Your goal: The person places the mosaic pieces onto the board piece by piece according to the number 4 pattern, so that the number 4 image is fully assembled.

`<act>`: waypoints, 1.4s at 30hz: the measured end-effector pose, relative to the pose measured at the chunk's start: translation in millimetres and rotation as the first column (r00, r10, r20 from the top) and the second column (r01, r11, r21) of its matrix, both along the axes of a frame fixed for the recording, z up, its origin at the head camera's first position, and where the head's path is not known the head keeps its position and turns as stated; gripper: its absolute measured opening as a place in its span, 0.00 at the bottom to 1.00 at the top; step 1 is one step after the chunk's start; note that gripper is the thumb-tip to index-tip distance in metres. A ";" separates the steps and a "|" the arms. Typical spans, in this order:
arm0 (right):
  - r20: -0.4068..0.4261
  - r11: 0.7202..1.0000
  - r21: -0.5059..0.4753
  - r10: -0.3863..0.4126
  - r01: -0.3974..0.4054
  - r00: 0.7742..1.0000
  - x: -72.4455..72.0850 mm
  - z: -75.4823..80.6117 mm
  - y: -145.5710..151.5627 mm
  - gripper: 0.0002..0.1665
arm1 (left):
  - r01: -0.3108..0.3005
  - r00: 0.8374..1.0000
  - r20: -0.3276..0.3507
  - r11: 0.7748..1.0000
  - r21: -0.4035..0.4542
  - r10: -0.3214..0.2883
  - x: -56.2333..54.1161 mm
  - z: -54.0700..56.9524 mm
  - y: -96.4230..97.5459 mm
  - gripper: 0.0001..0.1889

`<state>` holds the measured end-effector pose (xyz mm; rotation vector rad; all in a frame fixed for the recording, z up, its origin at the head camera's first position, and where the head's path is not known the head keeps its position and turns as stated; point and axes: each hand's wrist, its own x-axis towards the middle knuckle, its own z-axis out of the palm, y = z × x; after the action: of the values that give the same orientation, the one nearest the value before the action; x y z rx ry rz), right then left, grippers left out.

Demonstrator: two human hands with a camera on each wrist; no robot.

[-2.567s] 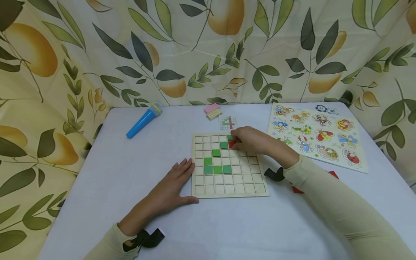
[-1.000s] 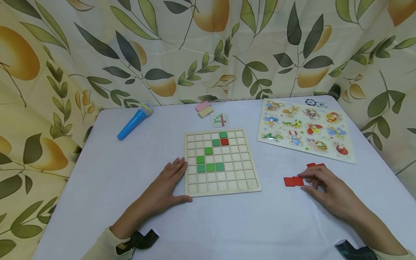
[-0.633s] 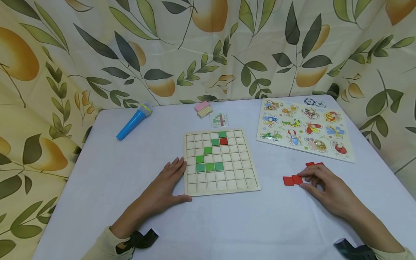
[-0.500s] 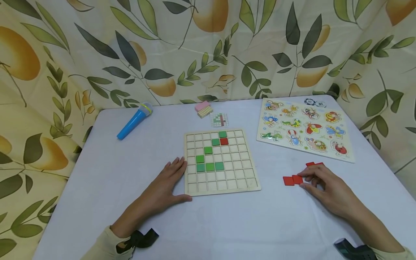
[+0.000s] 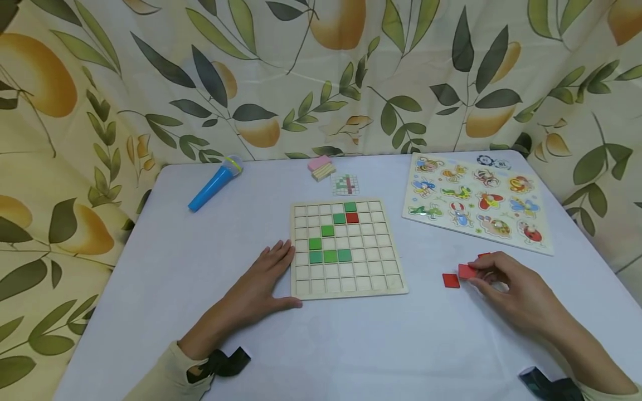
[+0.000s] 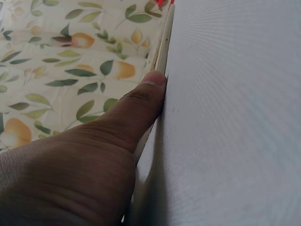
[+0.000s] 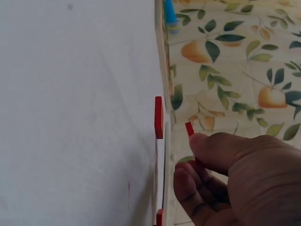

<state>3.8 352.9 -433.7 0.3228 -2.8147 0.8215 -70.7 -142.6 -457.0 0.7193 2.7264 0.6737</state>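
My left hand (image 5: 256,284) rests flat on the table along the left edge of a wooden grid board (image 5: 373,268), fingers straight and thumb at its near corner. The left wrist view shows the thumb (image 6: 134,106) right against the board's side. Between thumb and finger, my right hand (image 5: 524,298) pinches a red square tile (image 5: 466,271); in the right wrist view this tile stands off the white cloth. A second red tile (image 5: 451,280) lies just left of it. Another red tile (image 5: 484,254) is mostly hidden behind the right hand. Several green tiles (image 5: 330,256) and one red tile (image 5: 353,217) sit in the grid.
Behind the board lie a small pattern card (image 5: 345,185) and a stack of pink and cream tiles (image 5: 321,167). A blue toy microphone (image 5: 213,186) lies at back left. An insect picture puzzle (image 5: 476,234) occupies the back right. Patterned cloth hangs behind the table.
My right hand left the board for the red tiles at the right, stayed there, and has now lifted one slightly away from its neighbour. The left hand keeps its place beside the board.
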 end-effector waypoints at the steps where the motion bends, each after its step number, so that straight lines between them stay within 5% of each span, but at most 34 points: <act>1: -0.018 1.000 0.011 0.019 -0.019 1.000 -1.3 2.2 -1.7 0.27 | -0.001 1.000 0.001 1.000 0.000 0.001 0.2 0.2 0.4 0.62; 10: -0.026 0.980 0.117 0.166 -0.162 0.986 -28.8 29.6 -29.6 0.25 | -0.001 1.000 -0.005 1.000 -0.003 0.001 -0.2 -0.2 0.3 0.62; 19: 0.202 0.933 0.212 0.248 -0.289 0.947 -82.8 64.3 -95.0 0.12 | -0.003 1.000 -0.006 1.000 -0.003 0.003 -0.6 -1.6 -3.7 0.62; 31: 0.367 0.867 0.211 0.358 -0.452 0.859 -158.5 55.5 -161.5 0.05 | 0.014 1.000 -0.023 1.000 0.004 -0.014 -1.2 0.2 -2.4 0.62; 42: 0.380 0.846 0.225 0.381 -0.483 0.843 -171.0 42.4 -175.0 0.06 | 0.012 1.000 -0.010 1.000 -0.014 -0.012 -2.8 -1.0 -2.2 0.62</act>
<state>-167.3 177.9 -391.3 1.0046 -3.2379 0.5277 -73.5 -144.8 -458.0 0.7372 2.7304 0.6500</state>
